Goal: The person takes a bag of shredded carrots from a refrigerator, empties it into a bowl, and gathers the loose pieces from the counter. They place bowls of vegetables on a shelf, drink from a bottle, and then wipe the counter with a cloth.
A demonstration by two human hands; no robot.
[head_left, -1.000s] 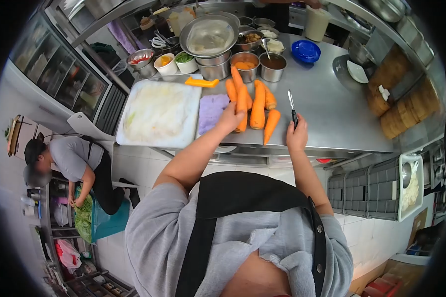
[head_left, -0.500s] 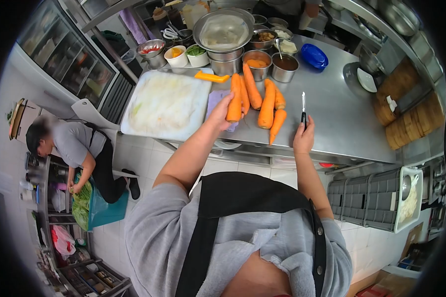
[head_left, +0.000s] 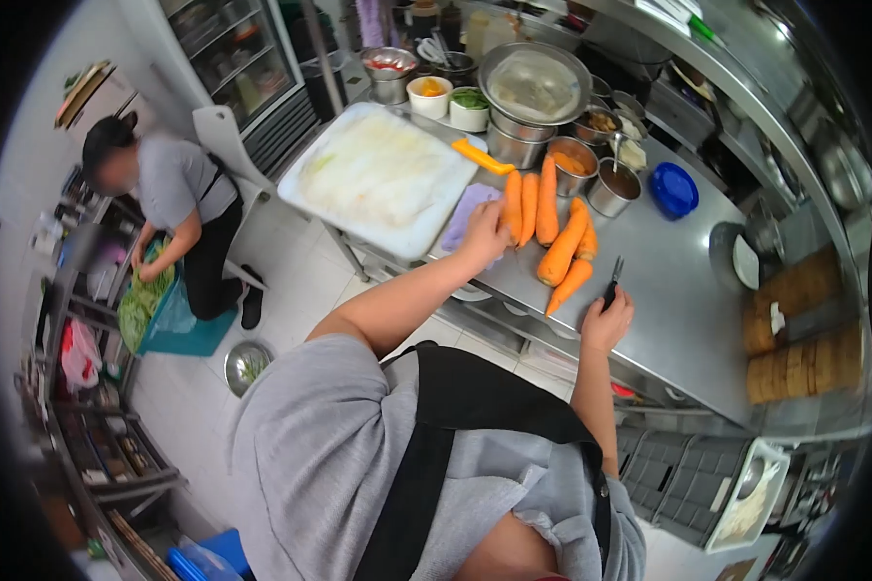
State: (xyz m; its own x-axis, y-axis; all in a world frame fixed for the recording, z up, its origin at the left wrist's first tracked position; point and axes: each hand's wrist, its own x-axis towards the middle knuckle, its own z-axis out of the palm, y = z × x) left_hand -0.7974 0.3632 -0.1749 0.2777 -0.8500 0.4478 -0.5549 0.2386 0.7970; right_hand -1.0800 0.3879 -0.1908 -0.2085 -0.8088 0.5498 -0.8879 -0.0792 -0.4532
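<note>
My left hand (head_left: 486,232) is closed at the lower end of the leftmost carrot (head_left: 513,201), beside a purple cloth (head_left: 463,218). Several more carrots (head_left: 564,254) lie to its right on the steel table (head_left: 683,290). A peeler with a black handle (head_left: 612,290) points up from my right hand (head_left: 607,321), whose fingers wrap round it. The yellow-handled tool (head_left: 482,157) rests between the white cutting board (head_left: 383,179) and the metal pots. Green and pale scraps mark the board.
Metal pots (head_left: 518,140), white tubs (head_left: 429,97) and a blue bowl (head_left: 673,190) line the table's back. Bamboo steamers (head_left: 809,363) stand at the right. A person (head_left: 179,179) sits at the left, handling greens (head_left: 145,300). Grey crates (head_left: 669,474) stand below right.
The view has turned, shifting the table rightward and tilting it. My left hand sits lower on the leftmost carrot, which now lies beside the others. The peeler remains in my right hand.
</note>
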